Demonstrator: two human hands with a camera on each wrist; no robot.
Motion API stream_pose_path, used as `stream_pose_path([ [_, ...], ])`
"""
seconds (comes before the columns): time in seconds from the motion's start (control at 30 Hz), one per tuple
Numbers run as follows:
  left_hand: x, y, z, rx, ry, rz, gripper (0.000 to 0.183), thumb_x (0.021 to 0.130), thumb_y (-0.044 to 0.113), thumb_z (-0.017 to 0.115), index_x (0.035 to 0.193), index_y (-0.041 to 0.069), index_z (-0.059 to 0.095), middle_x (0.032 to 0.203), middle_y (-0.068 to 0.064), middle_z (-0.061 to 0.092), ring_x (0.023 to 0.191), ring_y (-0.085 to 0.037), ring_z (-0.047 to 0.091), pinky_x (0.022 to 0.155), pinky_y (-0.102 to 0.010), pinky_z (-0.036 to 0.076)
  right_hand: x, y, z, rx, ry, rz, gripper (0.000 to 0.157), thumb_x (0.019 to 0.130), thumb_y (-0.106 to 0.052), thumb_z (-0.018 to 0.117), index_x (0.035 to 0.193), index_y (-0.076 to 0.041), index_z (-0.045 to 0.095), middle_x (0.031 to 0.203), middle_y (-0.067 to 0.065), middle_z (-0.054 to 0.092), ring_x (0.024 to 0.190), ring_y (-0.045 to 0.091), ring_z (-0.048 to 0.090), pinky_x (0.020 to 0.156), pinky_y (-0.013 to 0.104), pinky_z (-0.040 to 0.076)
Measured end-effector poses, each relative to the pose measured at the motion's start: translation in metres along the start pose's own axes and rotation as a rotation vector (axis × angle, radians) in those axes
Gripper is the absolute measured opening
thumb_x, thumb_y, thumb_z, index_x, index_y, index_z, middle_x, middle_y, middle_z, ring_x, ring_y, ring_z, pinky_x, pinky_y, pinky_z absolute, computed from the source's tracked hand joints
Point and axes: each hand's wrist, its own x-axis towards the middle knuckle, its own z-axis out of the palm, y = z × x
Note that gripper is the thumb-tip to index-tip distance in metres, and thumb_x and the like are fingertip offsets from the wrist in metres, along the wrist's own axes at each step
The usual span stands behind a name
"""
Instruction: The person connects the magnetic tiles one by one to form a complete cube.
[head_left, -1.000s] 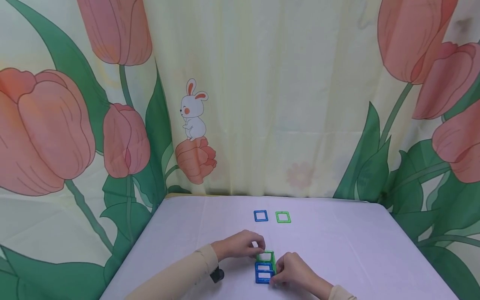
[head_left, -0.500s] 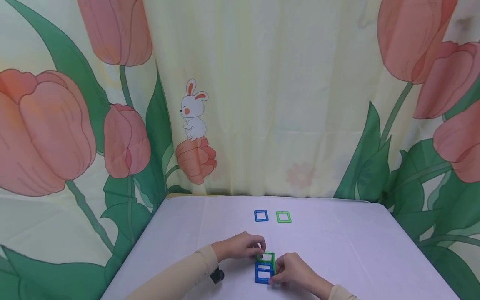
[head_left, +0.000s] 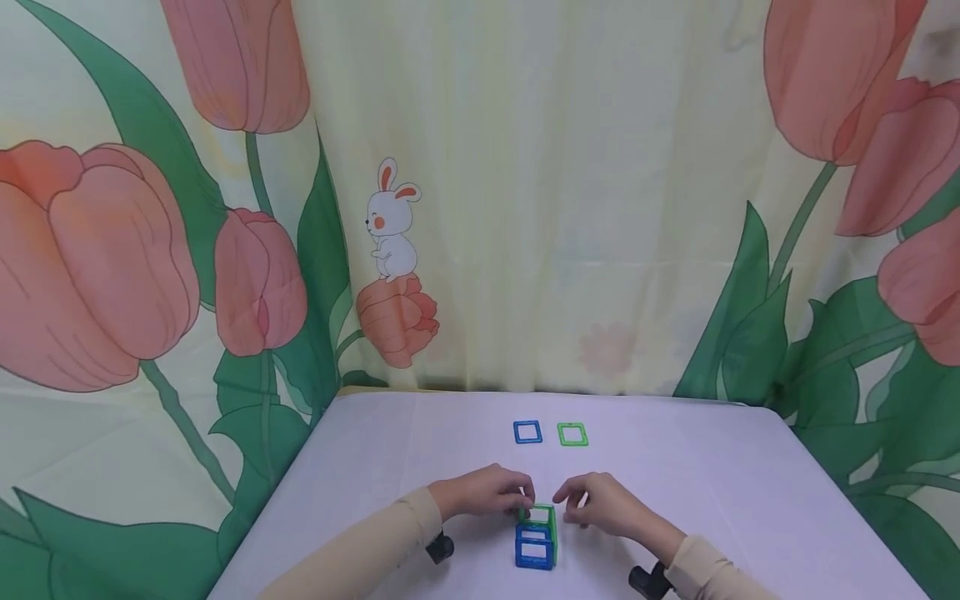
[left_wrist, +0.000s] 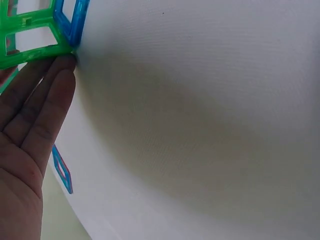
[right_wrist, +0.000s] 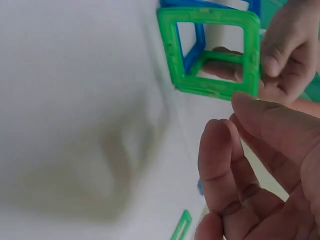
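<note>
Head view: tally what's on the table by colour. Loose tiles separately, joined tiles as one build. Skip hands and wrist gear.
Loose blue tile: 1
Loose green tile: 1
Blue-and-green build: 1
Total: 3

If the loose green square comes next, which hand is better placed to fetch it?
Probably the right hand: it grips nothing and is nearer the loose green square, while the left hand seems busy steadying the built frame.
</note>
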Motion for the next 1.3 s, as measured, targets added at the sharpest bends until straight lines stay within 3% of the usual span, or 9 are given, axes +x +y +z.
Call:
stream_pose_path([
  [0.3, 0.007, 0.003, -0.007, 0.04, 0.027, -0.072, 0.026, 0.11, 0.033, 0.05, 0.11, 0.018, 0.071, 0.096, 0.011, 0.073, 0.084, 0.0, 0.066, 0.083, -0.02, 0.055, 0.002, 0.004, 0.012, 0.038, 0.0, -0.02, 0.025, 0.088, -0.006, 0.078, 0.113, -0.01, 0.076, 0.085, -0.002, 0.065, 0.07, 0.017, 0.06, 0.059, 0.027, 0.048],
  [0.47, 0.019, 0.0, -0.021, 0.113, 0.127, -0.104, 0.025, 0.109, 0.03, 0.052, 0.112, 0.017, 0.072, 0.1, 0.009, 0.074, 0.09, 0.0, 0.065, 0.087, -0.023, 0.055, 0.003, 0.003, 0.014, 0.036, -0.003, -0.003, 0.023, 0.09, -0.008, 0.078, 0.112, -0.012, 0.078, 0.087, -0.003, 0.067, 0.07, 0.017, 0.06, 0.06, 0.027, 0.05],
  [0.63, 0.034, -0.006, -0.034, 0.282, 0.228, -0.143, 0.021, 0.108, 0.025, 0.054, 0.115, 0.017, 0.073, 0.111, 0.005, 0.072, 0.1, -0.005, 0.062, 0.095, -0.028, 0.053, 0.003, 0.002, 0.015, 0.039, 0.009, -0.023, 0.019, 0.089, -0.008, 0.078, 0.108, -0.012, 0.079, 0.087, -0.003, 0.068, 0.069, 0.015, 0.059, 0.059, 0.025, 0.049],
  [0.83, 0.043, -0.015, -0.037, 0.433, 0.22, -0.186, 0.022, 0.107, 0.023, 0.055, 0.119, 0.021, 0.074, 0.129, 0.003, 0.067, 0.123, -0.015, 0.059, 0.108, -0.033, 0.048, 0.002, 0.001, 0.015, 0.016, 0.026, -0.017, 0.016, 0.089, -0.008, 0.078, 0.104, -0.012, 0.08, 0.087, -0.004, 0.071, 0.068, 0.012, 0.058, 0.058, 0.023, 0.047],
  [0.93, 0.045, -0.018, -0.036, 0.47, 0.229, -0.182, 0.025, 0.106, 0.019, 0.054, 0.119, 0.018, 0.075, 0.13, 0.002, 0.067, 0.125, -0.018, 0.059, 0.11, -0.035, 0.047, 0.001, 0.002, 0.015, 0.007, 0.029, 0.001, 0.015, 0.088, -0.011, 0.08, 0.103, -0.012, 0.081, 0.087, -0.006, 0.071, 0.07, 0.011, 0.057, 0.059, 0.023, 0.047],
  [1.07, 0.046, -0.022, -0.034, 0.503, 0.241, -0.193, 0.028, 0.105, 0.015, 0.052, 0.121, 0.016, 0.075, 0.128, 0.001, 0.069, 0.123, -0.019, 0.06, 0.109, -0.035, 0.047, 0.0, 0.003, 0.015, 0.009, 0.024, 0.033, 0.014, 0.087, -0.012, 0.081, 0.101, -0.014, 0.081, 0.088, -0.006, 0.072, 0.073, 0.013, 0.058, 0.061, 0.025, 0.048],
  [1.3, 0.05, -0.02, -0.027, 0.505, 0.239, -0.276, 0.036, 0.107, 0.02, 0.052, 0.141, 0.021, 0.063, 0.146, 0.0, 0.061, 0.138, -0.023, 0.053, 0.114, -0.041, 0.044, -0.006, 0.004, 0.016, 0.032, 0.003, 0.064, 0.011, 0.085, -0.015, 0.084, 0.095, -0.015, 0.08, 0.086, -0.006, 0.072, 0.075, 0.016, 0.058, 0.063, 0.028, 0.048],
])
